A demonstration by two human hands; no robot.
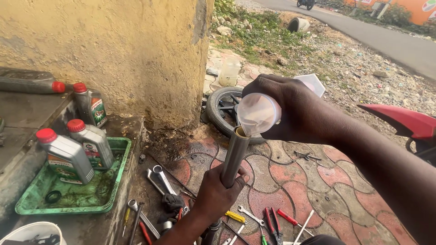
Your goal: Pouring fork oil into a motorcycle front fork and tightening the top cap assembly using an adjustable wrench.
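Outdoors, translucent cup (257, 112) tipped over shiny steel tube (235, 155), both gripped.

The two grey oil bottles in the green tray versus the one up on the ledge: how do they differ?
The tray bottles stand upright inside the green tray; the ledge bottle lies on its side, looks darker and shows no label. All have red caps.
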